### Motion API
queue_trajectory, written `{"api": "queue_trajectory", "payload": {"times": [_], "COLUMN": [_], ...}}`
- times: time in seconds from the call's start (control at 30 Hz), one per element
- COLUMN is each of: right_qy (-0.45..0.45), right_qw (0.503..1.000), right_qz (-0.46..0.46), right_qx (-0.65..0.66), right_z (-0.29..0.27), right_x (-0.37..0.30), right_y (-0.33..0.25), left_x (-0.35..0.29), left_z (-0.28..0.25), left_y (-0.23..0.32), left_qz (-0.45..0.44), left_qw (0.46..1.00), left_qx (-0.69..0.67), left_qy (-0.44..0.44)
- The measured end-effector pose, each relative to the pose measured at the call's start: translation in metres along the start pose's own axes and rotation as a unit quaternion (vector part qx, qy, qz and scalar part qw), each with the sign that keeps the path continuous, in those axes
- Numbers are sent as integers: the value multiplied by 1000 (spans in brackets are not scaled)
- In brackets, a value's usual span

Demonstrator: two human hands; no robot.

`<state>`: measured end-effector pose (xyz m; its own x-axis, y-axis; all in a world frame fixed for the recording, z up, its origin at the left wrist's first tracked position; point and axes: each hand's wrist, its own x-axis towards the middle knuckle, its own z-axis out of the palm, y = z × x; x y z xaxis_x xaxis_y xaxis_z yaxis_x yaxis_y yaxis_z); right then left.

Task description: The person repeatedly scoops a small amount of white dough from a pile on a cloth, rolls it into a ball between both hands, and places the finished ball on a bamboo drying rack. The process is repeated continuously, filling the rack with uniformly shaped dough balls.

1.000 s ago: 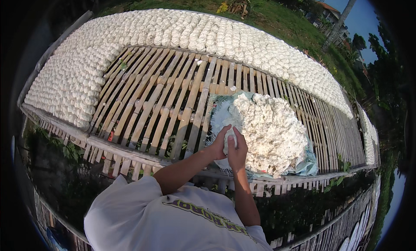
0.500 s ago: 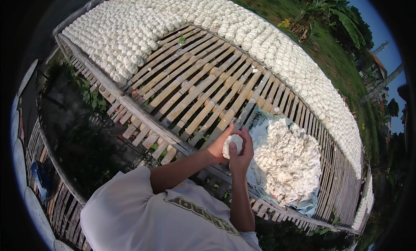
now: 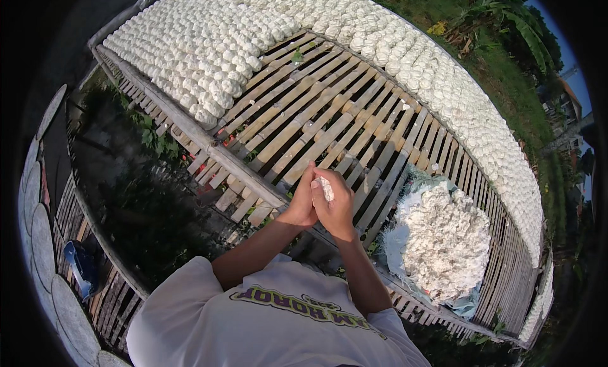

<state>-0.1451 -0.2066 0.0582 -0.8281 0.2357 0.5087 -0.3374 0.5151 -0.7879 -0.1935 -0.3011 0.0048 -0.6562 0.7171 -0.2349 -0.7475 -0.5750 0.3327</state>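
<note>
white dough lump (image 3: 325, 188) between both hands

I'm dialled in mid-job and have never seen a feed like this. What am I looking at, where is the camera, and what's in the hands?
There is no machine here: a person works with two bare hands. The one picture comes from a wide fisheye camera worn on the person's head, looking down, so straight edges bend near the rim. The left hand and right hand are pressed together around a small white lump. Below them is a slatted bamboo rack. Rows of small white pieces cover its far and left parts. To the right, a loose white heap lies on a pale sheet. The grey shirt at the bottom is the person's own.
</note>
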Motion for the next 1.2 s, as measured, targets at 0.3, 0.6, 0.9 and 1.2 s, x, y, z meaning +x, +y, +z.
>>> {"api": "queue_trajectory", "payload": {"times": [0.3,0.6,0.9,1.2], "right_qy": [17,15,-7,18], "right_qw": [993,995,1000,985], "right_qz": [-12,-28,0,132], "right_qx": [121,99,-29,108], "right_z": [60,83,110,99], "right_x": [24,37,41,49], "right_y": [-8,-4,-2,11], "left_x": [0,11,14,25], "left_z": [-41,-85,-62,-21], "left_y": [60,84,100,106], "left_qz": [-43,-59,-1,-2], "left_qw": [993,965,994,991], "left_qx": [-100,-162,-110,-20], "left_qy": [-39,-195,-11,129]}}
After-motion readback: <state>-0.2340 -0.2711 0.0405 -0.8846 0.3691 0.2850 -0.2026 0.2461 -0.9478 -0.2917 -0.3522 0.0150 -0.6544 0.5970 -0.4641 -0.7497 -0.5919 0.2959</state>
